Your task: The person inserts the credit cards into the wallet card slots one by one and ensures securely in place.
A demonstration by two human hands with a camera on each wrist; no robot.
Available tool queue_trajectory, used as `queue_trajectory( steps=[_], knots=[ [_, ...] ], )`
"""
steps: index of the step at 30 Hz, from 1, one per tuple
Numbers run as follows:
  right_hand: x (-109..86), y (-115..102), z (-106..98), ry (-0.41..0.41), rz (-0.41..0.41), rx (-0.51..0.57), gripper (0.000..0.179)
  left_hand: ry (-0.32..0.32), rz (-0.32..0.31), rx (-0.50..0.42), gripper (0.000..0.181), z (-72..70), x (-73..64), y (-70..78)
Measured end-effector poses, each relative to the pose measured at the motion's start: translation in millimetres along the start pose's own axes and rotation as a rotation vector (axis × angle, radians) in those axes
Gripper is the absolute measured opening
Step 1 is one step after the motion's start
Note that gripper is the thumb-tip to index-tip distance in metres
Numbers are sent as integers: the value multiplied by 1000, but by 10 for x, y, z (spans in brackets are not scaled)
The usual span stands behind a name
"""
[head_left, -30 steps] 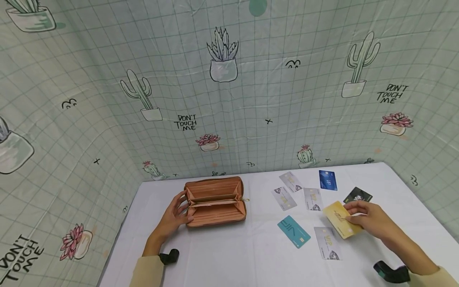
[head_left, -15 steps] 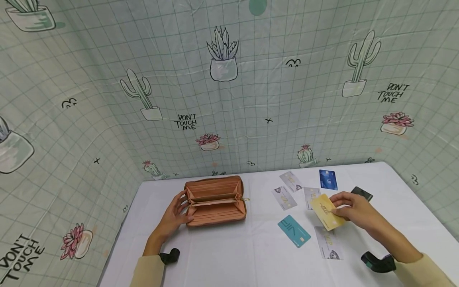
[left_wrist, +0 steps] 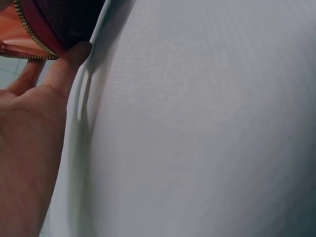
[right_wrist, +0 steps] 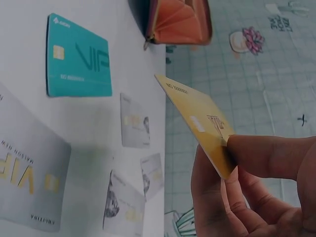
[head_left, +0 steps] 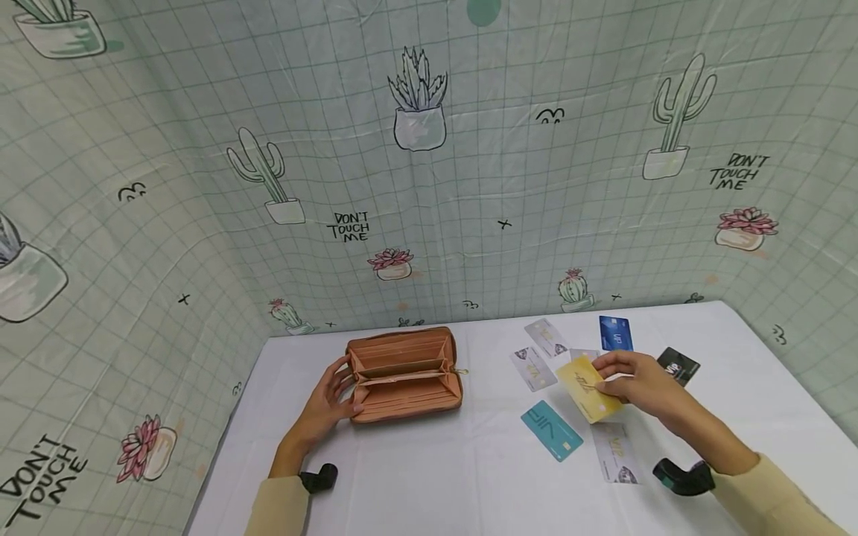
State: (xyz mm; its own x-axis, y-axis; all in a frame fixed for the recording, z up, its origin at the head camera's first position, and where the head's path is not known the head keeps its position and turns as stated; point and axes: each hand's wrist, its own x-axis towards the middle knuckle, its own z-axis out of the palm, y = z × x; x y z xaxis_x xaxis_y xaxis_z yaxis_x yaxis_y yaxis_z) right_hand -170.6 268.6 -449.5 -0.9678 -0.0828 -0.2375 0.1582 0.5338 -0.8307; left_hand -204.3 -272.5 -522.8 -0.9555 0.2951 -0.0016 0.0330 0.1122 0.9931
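Note:
A brown zip-around wallet (head_left: 405, 404) lies spread open on the white table, its inner slots showing. My left hand (head_left: 325, 402) holds the wallet's left end, thumb at the near corner and fingers at the far side. In the left wrist view the thumb presses against the wallet's dark outer face (left_wrist: 71, 19) beside the zip. My right hand (head_left: 646, 387) pinches a yellow VIP card (head_left: 582, 385) between thumb and fingers, raised above the table. In the right wrist view the yellow card (right_wrist: 197, 113) is tilted, its chip side visible.
Around the right hand lie a teal card (head_left: 553, 430), several silver VIP cards (head_left: 533, 369), a blue card (head_left: 615, 333) and a black card (head_left: 678, 365). The held card partly covers two silver ones. A cactus-print curtain (head_left: 469, 186) stands behind the table.
My right hand has moved left with the yellow card, from near the black card to over the silver cards. The left hand and the wallet stay in place.

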Motion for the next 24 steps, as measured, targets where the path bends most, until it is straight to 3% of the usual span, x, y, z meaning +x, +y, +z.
queue_trajectory(
  steps=[24],
  knots=[
    [172, -310, 262, -75, -79, 53, 30, -16, -35, 14, 101, -29, 2, 56]
  ],
)
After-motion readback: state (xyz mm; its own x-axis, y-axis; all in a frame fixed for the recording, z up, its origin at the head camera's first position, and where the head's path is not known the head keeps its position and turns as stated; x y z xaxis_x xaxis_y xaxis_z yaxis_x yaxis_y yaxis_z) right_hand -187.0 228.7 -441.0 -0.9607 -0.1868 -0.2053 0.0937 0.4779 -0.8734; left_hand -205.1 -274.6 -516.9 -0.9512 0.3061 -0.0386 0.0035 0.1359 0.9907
